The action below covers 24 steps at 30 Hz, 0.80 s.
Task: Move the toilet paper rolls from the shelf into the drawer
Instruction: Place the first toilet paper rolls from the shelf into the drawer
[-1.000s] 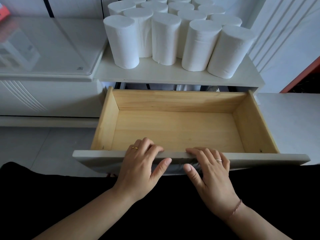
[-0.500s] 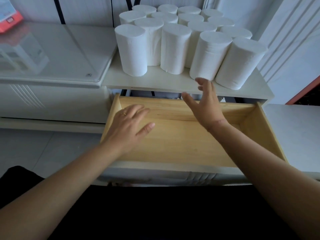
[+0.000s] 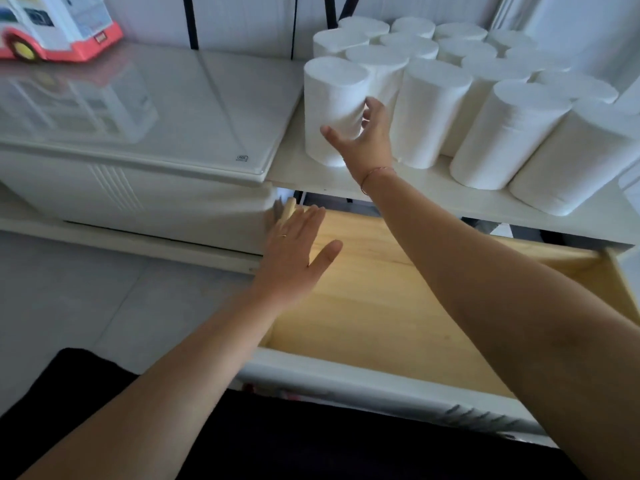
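Observation:
Several white toilet paper rolls stand upright, packed together on the white shelf. My right hand reaches across to the front-left roll, thumb on its front and fingers curled at its right side. That roll still stands on the shelf. Below the shelf the wooden drawer is pulled out, with nothing visible inside it. My left hand hovers flat with fingers apart over the drawer's left rear corner, holding nothing.
A glass-topped white cabinet adjoins the shelf on the left, with a red and white toy bus at its back. The drawer's white front panel is near my body. Grey floor tiles lie at the left.
Both hands left the drawer front. My right hand rose to the shelf and moved left to the front-left roll. My left hand moved toward the drawer's back left corner.

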Tool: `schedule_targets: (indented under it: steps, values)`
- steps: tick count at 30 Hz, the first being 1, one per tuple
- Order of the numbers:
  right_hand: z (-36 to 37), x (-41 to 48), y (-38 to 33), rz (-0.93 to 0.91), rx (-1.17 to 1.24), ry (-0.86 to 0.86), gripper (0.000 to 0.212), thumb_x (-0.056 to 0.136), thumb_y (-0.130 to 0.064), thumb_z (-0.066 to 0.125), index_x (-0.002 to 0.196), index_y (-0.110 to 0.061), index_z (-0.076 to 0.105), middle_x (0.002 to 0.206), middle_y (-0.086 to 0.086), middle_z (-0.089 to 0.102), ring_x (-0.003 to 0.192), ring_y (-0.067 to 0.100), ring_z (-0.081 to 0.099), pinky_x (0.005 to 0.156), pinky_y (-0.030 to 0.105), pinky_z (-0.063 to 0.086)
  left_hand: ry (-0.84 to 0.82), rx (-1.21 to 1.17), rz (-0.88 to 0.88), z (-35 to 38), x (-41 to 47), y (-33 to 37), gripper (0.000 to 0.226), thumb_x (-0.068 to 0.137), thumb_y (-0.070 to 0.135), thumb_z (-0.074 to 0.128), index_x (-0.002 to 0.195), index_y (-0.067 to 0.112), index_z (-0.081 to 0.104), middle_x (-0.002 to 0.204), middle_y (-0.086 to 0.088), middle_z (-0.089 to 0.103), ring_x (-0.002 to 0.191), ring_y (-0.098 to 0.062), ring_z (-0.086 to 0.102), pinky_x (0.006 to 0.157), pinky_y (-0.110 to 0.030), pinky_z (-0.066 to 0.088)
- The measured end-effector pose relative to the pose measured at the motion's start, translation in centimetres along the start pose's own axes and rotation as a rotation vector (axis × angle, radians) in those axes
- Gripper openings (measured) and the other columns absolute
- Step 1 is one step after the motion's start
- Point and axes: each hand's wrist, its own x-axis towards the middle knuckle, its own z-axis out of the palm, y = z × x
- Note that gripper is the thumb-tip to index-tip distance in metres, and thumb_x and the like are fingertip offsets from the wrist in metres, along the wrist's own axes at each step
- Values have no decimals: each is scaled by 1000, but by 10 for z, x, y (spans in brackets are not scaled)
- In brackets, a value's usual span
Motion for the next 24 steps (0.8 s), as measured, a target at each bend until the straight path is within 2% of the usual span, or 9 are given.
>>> schedule_targets:
  steps: [4, 12, 17, 24]
  values:
    - [16, 12, 4, 38, 43, 51, 91, 68, -41, 81, 140, -12, 34, 136, 4, 43, 123, 20, 46, 105, 39, 43, -46, 6, -10, 3, 0, 2, 73, 87, 62, 19, 150, 25, 12, 158, 9, 10, 144, -5, 0, 117, -39, 3]
    - [22, 22, 3, 28, -28, 88, 81, 60, -43, 82, 126, -12, 45, 120, 0, 50, 110, 17, 52, 95, 38, 49, -84, -30, -17, 4, 1, -2, 74, 86, 66, 14, 149, 30, 4, 158, 12, 3, 143, -2, -7, 117, -36, -4]
    - [5, 3, 6, -8, -6, -43, 72, 60, -41, 84, 116, -17, 44, 117, 0, 55, 105, 16, 56, 92, 36, 51, -48, -49, -24, 4, 1, -6, 76, 85, 67, 13, 150, 27, 4, 158, 11, 4, 143, -3, -7, 117, -34, -5]
    - [-58, -49, 19, -26, 64, -224, 92, 61, -31, 88, 136, -15, 37, 129, 1, 55, 118, 17, 54, 99, 42, 50, -21, 9, -56, 6, 1, -11, 86, 80, 72, 11, 151, 23, 8, 159, 5, 4, 144, -7, -9, 117, -38, -3]
